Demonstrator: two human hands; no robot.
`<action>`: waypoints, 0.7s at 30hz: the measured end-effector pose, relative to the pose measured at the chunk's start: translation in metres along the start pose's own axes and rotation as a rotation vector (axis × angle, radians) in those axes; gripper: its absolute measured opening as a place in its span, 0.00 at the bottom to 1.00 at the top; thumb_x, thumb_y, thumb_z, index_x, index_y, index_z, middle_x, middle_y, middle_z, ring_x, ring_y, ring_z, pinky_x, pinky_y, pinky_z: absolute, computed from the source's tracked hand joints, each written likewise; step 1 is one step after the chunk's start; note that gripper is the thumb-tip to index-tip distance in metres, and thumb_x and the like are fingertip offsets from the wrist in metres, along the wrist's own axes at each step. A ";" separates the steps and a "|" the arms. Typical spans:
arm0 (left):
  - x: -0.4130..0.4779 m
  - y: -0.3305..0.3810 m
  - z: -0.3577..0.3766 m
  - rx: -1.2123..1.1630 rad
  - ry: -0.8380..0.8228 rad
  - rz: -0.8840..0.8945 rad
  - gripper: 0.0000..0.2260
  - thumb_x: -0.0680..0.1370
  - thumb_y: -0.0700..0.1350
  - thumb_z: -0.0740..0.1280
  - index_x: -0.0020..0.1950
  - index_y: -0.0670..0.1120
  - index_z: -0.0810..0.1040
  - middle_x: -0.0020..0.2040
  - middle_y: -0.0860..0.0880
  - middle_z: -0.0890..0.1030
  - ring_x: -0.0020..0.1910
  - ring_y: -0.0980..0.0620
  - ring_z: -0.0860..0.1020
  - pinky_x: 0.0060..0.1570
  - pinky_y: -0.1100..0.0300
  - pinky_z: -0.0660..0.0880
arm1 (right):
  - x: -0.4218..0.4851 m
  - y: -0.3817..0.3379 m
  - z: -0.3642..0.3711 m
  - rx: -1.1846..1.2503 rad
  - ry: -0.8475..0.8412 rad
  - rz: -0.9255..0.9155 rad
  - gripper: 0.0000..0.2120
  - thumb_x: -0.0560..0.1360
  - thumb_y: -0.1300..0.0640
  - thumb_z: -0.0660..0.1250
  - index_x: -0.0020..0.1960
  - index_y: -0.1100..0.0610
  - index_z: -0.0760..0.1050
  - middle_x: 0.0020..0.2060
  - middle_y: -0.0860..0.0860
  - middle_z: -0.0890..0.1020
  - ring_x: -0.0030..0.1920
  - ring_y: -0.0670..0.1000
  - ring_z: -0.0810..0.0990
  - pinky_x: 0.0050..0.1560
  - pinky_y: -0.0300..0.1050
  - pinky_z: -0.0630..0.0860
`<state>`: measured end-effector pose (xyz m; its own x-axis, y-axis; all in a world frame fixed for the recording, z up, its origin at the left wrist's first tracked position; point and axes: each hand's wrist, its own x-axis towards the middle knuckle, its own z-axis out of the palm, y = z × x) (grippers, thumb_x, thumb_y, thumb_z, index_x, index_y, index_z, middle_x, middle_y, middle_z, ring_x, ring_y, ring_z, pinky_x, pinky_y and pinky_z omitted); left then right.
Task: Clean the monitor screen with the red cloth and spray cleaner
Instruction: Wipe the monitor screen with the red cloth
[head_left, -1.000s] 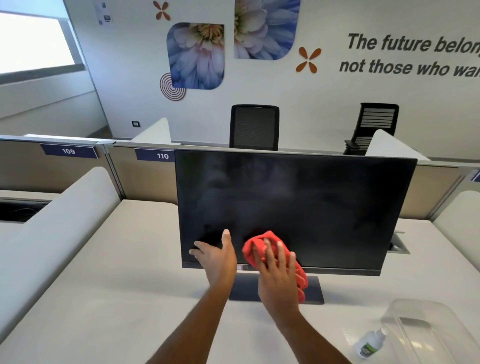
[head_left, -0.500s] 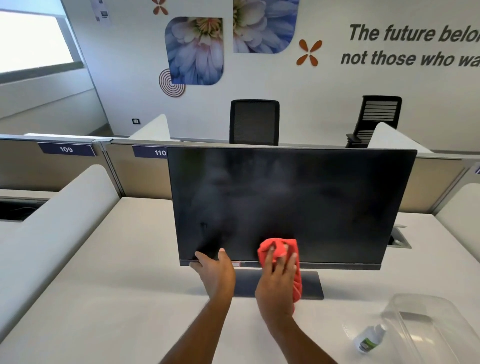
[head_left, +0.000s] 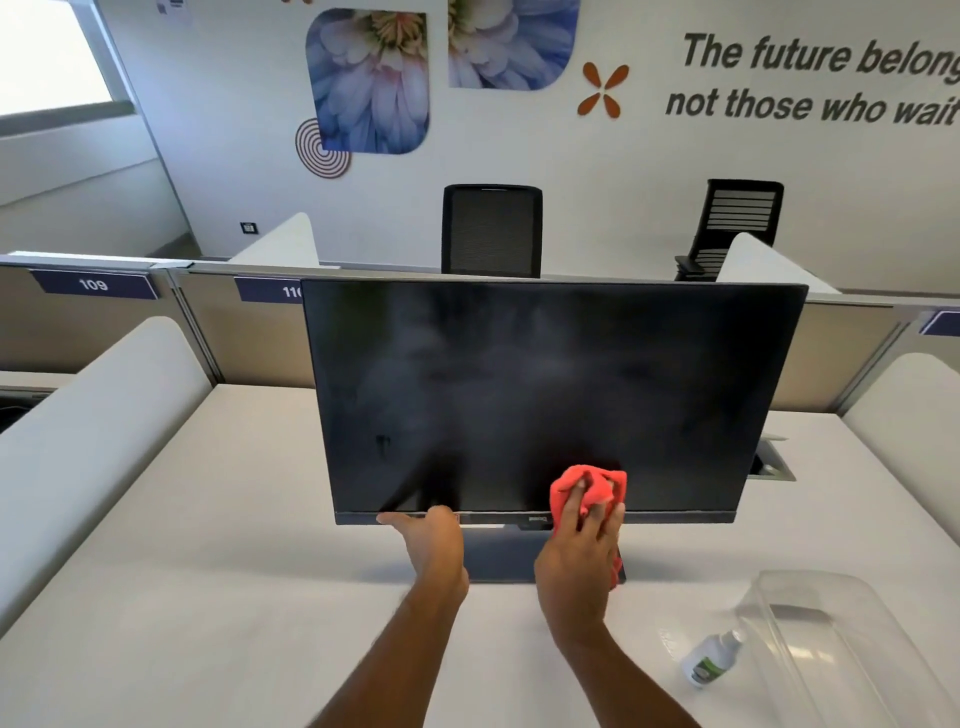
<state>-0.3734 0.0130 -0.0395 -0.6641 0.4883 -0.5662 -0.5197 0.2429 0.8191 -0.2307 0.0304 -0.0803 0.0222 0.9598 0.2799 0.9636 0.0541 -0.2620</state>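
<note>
Standing on the desk (head_left: 208, 597), the monitor (head_left: 545, 395) shows streaky haze across its upper screen. The left hand (head_left: 431, 545) has dropped to the bottom frame, fingers flat, bracing it. The right hand (head_left: 582, 561), fingers clutching the red cloth (head_left: 571, 486), has slid rightward along the lower edge, so most of the wiping likely remains. The spray bottle (head_left: 709, 660) lies unused to the right.

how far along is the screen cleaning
Done: spraying looks finished, since the bottle sits on the desk and haze covers the screen. In hand: the right hand holds the cloth against the screen's lower edge, and the left hand steadies the bezel. Left: haze across the middle and top is not yet wiped, so most of the wiping remains.
</note>
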 end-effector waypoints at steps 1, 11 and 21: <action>0.000 0.000 0.000 0.000 0.000 0.009 0.31 0.75 0.37 0.61 0.77 0.42 0.54 0.63 0.40 0.74 0.52 0.43 0.73 0.57 0.46 0.72 | -0.002 -0.004 -0.001 -0.001 0.005 -0.024 0.38 0.72 0.60 0.71 0.77 0.62 0.57 0.72 0.67 0.67 0.70 0.73 0.65 0.64 0.65 0.71; -0.007 0.012 0.001 -0.219 -0.116 -0.090 0.29 0.81 0.45 0.56 0.79 0.51 0.47 0.59 0.43 0.78 0.53 0.46 0.79 0.63 0.48 0.73 | -0.019 -0.057 0.001 -0.138 -0.045 -0.757 0.31 0.74 0.37 0.61 0.73 0.48 0.68 0.72 0.51 0.71 0.72 0.63 0.67 0.69 0.61 0.67; -0.004 0.015 -0.002 -0.218 -0.083 -0.138 0.32 0.75 0.37 0.57 0.78 0.46 0.53 0.41 0.45 0.68 0.41 0.48 0.71 0.48 0.48 0.72 | -0.002 0.016 -0.011 -0.082 -0.084 -0.201 0.36 0.70 0.63 0.71 0.75 0.61 0.62 0.69 0.65 0.72 0.68 0.71 0.70 0.62 0.65 0.74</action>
<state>-0.3799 0.0134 -0.0251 -0.5373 0.5326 -0.6540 -0.7117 0.1298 0.6904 -0.2123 0.0267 -0.0747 -0.1909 0.9518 0.2402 0.9650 0.2268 -0.1319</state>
